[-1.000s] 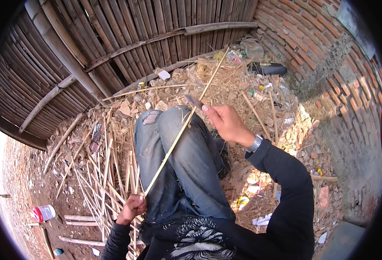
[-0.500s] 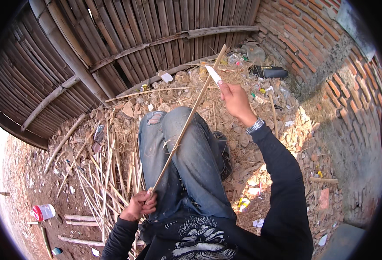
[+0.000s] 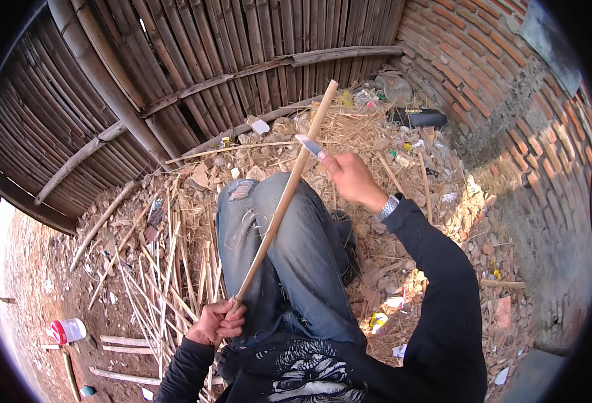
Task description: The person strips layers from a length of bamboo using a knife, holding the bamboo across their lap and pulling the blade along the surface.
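Note:
My left hand [image 3: 221,321] is closed around the lower end of a long bamboo strip [image 3: 284,201]. The strip slants up and away across my jeans-clad knees, its far end beyond them. In my right hand [image 3: 356,178] is a knife [image 3: 309,146], its blade lying against the strip's upper part, past the knees. My fingers hide most of the knife's handle. A metal watch [image 3: 389,207] is on my right wrist.
Several bamboo strips [image 3: 165,289] lie piled to the left of my legs. A bamboo wall [image 3: 242,40] stands ahead, a brick wall [image 3: 484,74] to the right. Rubble and litter cover the ground; a clear tub with a red lid [image 3: 67,330] sits at far left.
The knife and my right hand have moved back toward me and left along the strip. The strip's broader face now shows, and its far end has shifted slightly left and nearer.

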{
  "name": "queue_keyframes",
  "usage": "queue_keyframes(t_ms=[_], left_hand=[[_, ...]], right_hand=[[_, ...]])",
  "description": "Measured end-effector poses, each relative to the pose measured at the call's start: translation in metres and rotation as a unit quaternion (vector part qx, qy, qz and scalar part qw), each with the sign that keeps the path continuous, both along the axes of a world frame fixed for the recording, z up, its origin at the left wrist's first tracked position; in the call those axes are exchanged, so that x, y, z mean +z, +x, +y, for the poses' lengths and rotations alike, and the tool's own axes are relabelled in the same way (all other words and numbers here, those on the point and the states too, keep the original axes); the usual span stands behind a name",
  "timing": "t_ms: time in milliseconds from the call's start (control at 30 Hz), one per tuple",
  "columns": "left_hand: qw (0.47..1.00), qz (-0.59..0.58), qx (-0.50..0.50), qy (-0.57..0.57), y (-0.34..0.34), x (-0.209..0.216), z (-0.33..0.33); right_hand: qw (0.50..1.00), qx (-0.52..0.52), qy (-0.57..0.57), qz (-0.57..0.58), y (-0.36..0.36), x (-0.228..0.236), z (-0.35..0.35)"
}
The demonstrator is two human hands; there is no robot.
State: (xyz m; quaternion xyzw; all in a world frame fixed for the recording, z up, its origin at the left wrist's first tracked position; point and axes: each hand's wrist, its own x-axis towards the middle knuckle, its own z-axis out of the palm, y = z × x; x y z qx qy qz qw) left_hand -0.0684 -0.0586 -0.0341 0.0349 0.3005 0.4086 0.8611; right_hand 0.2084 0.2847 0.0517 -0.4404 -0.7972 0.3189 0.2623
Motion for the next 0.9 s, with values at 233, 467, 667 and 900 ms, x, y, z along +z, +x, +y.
queue_keyframes(t_ms=[233,467,667,900], left_hand=[[0.998,-0.049,-0.015,-0.025,0.000,-0.009,-0.008],[0.986,0.152,0.036,0.053,0.042,0.026,0.033],[0.997,0.053,0.031,0.056,0.051,0.028,0.057],[0.993,-0.119,0.010,-0.008,0.057,0.025,0.073]], right_hand=[[0.999,0.033,0.028,0.020,-0.005,0.024,-0.040],[0.962,0.254,-0.098,-0.011,-0.016,-0.008,-0.127],[0.996,0.087,-0.023,-0.003,-0.007,0.005,-0.088],[0.993,0.053,-0.096,0.034,0.011,0.003,-0.058]])
